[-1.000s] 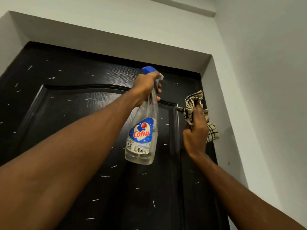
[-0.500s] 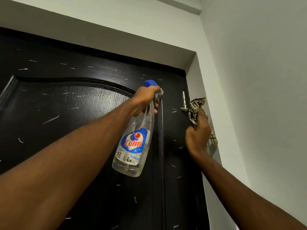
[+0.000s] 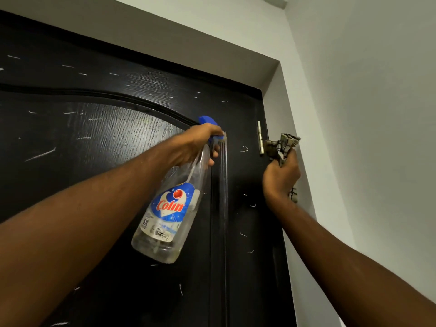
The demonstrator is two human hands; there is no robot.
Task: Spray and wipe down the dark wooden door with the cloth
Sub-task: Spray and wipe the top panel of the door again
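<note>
Clear plastic spray bottle (image 3: pixel 169 213) hung tilted in the left hand (image 3: pixel 195 145), gripped at its blue trigger head; the right hand (image 3: pixel 280 178) clutched the bunched checked cloth (image 3: pixel 283 145) just beside the hinge (image 3: pixel 260 140). Behind both, the dark door (image 3: pixel 94 161) was flecked white.

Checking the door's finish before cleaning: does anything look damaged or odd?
Yes: short pale marks lie scattered across the dark door, the longest at left. Whether scratches or stuck specks, I cannot tell.
</note>
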